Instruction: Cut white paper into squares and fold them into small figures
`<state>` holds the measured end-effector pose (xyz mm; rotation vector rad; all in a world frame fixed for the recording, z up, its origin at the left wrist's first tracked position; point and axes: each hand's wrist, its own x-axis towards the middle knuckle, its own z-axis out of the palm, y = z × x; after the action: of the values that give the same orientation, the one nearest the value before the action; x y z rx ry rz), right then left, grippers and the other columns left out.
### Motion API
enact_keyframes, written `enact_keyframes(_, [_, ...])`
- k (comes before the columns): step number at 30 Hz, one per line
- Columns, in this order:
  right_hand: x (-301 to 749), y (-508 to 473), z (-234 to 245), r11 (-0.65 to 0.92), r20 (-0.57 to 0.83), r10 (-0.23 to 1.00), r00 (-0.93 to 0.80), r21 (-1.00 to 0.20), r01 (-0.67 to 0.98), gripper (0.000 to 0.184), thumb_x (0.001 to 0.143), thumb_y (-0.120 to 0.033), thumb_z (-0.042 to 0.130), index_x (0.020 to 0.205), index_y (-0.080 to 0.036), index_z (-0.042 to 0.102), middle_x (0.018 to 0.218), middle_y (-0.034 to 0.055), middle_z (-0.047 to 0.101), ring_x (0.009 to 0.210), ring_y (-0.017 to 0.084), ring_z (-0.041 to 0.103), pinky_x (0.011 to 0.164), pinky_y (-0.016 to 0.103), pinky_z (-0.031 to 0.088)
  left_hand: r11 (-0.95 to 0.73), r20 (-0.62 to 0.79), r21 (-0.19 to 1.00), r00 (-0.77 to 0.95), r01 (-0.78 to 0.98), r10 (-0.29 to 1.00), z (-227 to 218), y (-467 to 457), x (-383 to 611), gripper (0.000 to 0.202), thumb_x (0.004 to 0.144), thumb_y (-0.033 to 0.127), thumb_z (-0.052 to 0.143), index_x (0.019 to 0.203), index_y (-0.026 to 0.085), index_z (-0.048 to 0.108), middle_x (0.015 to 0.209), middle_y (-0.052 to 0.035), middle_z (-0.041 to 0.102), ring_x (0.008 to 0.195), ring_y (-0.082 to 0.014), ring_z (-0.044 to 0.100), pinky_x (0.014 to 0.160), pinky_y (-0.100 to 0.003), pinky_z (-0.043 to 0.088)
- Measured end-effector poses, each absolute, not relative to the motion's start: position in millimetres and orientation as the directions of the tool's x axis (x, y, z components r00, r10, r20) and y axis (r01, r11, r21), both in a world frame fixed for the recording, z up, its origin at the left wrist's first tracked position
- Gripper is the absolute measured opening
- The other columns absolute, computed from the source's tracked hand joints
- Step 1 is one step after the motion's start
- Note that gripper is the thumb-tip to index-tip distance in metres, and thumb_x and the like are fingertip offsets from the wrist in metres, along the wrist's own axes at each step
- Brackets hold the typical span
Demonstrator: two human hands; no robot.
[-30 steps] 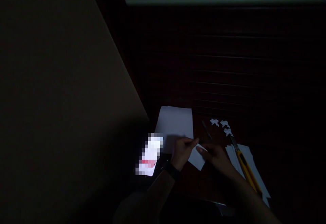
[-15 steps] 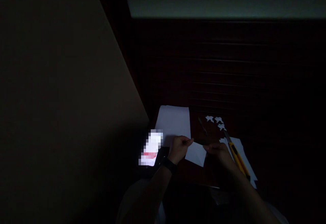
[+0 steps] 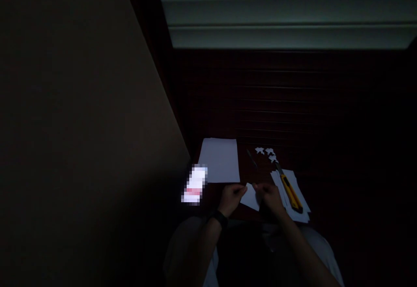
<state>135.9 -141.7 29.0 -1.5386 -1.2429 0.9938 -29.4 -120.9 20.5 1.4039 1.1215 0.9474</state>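
Observation:
A small white sheet of paper (image 3: 250, 198) is held between my two hands above the near part of the dark table (image 3: 233, 212). My left hand (image 3: 230, 198), with a dark band on the wrist, pinches the paper's upper left edge. My right hand (image 3: 269, 196) has its fingers closed on the upper right part and covers some of that side. Creases in the paper are too dim to make out. Just right of my right hand, a yellow box cutter (image 3: 291, 192) lies on a stack of white paper (image 3: 302, 198).
Larger white sheets (image 3: 220, 161) lie at the table's left, beside a lit, blurred phone screen (image 3: 194, 185). At the back are several small folded paper shapes (image 3: 269, 151) and a thin pen-like tool (image 3: 252, 158). A wall (image 3: 97, 104) rises close on the left.
My right hand has moved closer to my left, and less of the paper's right side shows. The view has tilted up slightly, so more of the pale slats is visible.

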Motion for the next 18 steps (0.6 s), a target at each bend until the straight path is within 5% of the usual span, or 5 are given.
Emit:
enact_keyframes(10, [135,-151,25,-0.103,-0.073,0.982,0.174,-0.98,0.172,0.046,0.067,-0.057,0.059,0.07,-0.012,0.068,0.06,0.0044,0.063,0.058,0.017,0.055,0.053,0.026,0.04,0.092,-0.094,0.996,0.288,0.021,0.953,17,-135,-34,0.038,0.076,0.043,0.058,0.091,0.01,0.068,0.091,-0.0123,0.069,0.082,-0.0214,0.063,0.073,-0.031,0.047])
enact_keyframes(15, [135,-147,33,-0.067,-0.047,0.991,0.124,-0.984,0.165,0.035,0.066,-0.047,0.064,0.079,-0.015,0.071,0.081,0.0071,0.069,0.078,0.022,0.06,0.07,0.03,0.045,0.093,-0.093,0.996,0.273,0.012,0.957,15,-134,-30,0.035,0.072,0.041,0.063,0.086,0.01,0.07,0.086,-0.0115,0.07,0.081,-0.0221,0.062,0.073,-0.032,0.047])
enact_keyframes(18, [135,-143,33,-0.066,-0.048,0.993,0.105,-0.982,0.175,0.03,0.063,-0.044,0.067,0.073,-0.016,0.072,0.077,0.0063,0.07,0.076,0.022,0.06,0.07,0.03,0.044,0.095,-0.097,0.995,0.284,0.02,0.954,16,-135,-29,0.033,0.071,0.04,0.064,0.084,0.011,0.071,0.084,-0.0104,0.07,0.079,-0.0213,0.063,0.072,-0.031,0.047])
